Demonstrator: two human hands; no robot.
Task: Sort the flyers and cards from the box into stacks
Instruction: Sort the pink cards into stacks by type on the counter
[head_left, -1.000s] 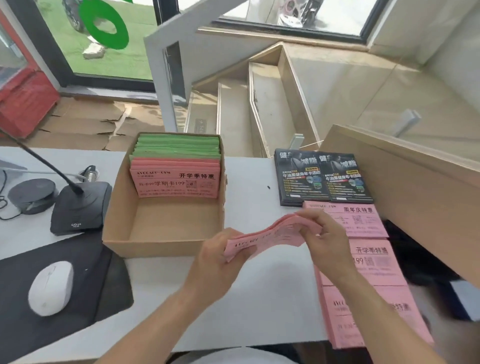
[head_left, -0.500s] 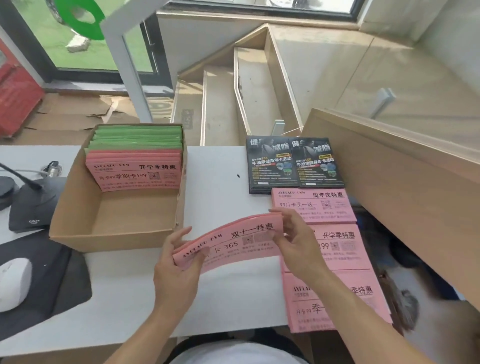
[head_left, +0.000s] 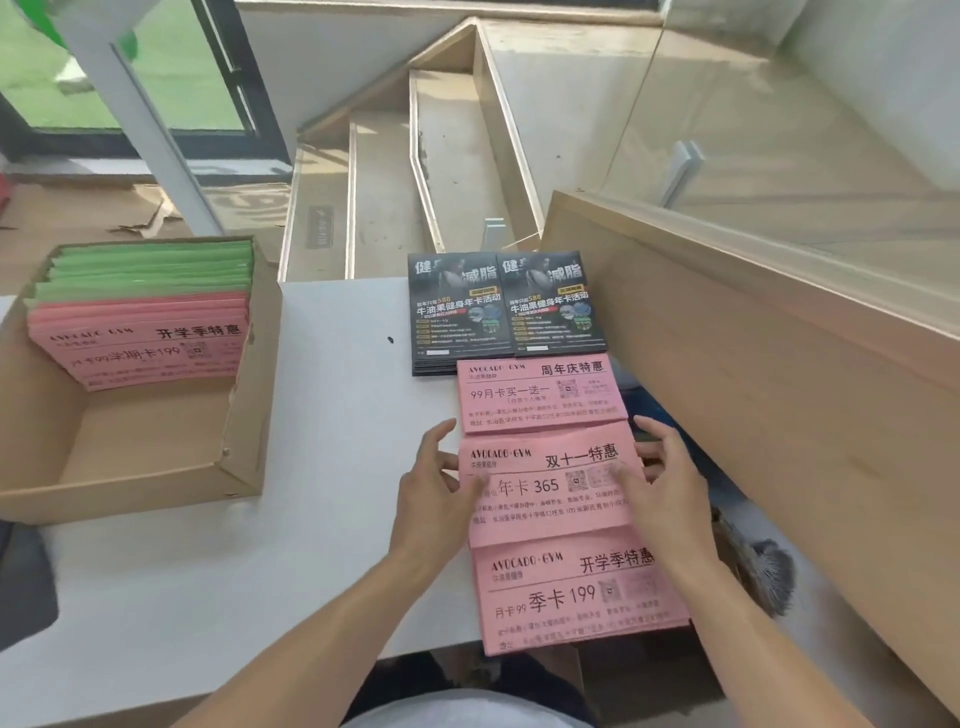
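A: Item one, left hand (head_left: 434, 499). State?
B: Fingers spread and nearly straight, gripping nothing. The tips lie on the left edge of the middle pink stack (head_left: 550, 483), with the thumb out toward 12 o'clock over the table (head_left: 332, 415).

A: Item two, right hand (head_left: 660, 493).
B: Also spread flat. Palm and fingers rest on the right end of that same stack, thumb on the printed top sheet, other fingers reaching past its right edge. Nothing is pinched.

A: Item three, the stacks.
B: A column at the table's right edge. Black flyers (head_left: 506, 306) sit at 12 o'clock, two side by side on a pile. Below them is a far pink stack (head_left: 540, 395), then the middle one under both hands, then a near pink stack (head_left: 576, 592) at 6 o'clock, overhanging the table edge. Each pink stack touches or slightly overlaps its neighbour.

A: Item four, the box (head_left: 244, 415).
B: At 9 o'clock from the hands, well apart. Cardboard, open-topped. Pink cards (head_left: 140, 343) stand leaning at its far end, with green cards (head_left: 150, 270) behind them. The near half shows bare floor.
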